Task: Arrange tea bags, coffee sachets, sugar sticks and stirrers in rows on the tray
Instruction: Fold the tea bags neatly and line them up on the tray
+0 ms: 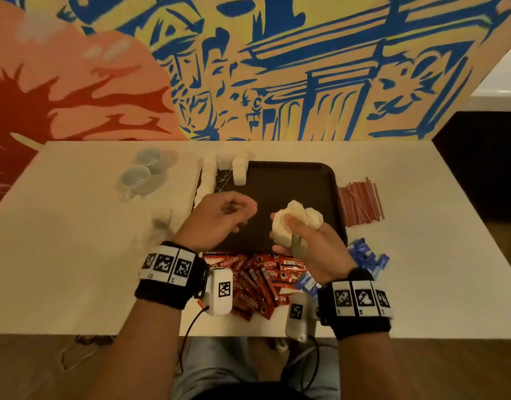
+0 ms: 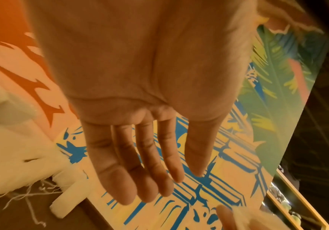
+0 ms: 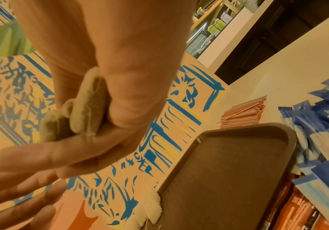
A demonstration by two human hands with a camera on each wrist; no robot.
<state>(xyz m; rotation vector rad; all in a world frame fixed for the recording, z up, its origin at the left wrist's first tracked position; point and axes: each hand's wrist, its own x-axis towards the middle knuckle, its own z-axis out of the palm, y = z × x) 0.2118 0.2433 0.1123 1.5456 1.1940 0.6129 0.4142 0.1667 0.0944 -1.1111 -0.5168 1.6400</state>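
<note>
Tea bags (image 1: 294, 223), a loose bunch of them, sit pinched between the thumb and fingers of the right hand (image 1: 309, 241) at the centre of the head view, held above the dark tray (image 1: 291, 183). The left hand (image 1: 219, 217), just left of them, hangs palm-up with fingers relaxed and nothing in it; the left wrist view shows those fingers (image 2: 132, 163) nearly straight. More tea bags (image 1: 238, 170) lie in a line along the tray's upper left corner and left edge, their strings tangled beside them; the rest of the tray floor is bare. Red stirrers (image 1: 359, 202) are heaped on the white table (image 1: 75, 255) to the right of the tray. Blue sugar sticks (image 1: 366, 258) lie piled at lower right of it, partly hidden by the right wrist. Red coffee sachets (image 1: 260, 281) are scattered below the tray's near edge, between the two wristbands. Two pale cups (image 1: 143, 170) stand at upper left. A painted mural wall (image 1: 277, 67) fills the top of the frame.
</note>
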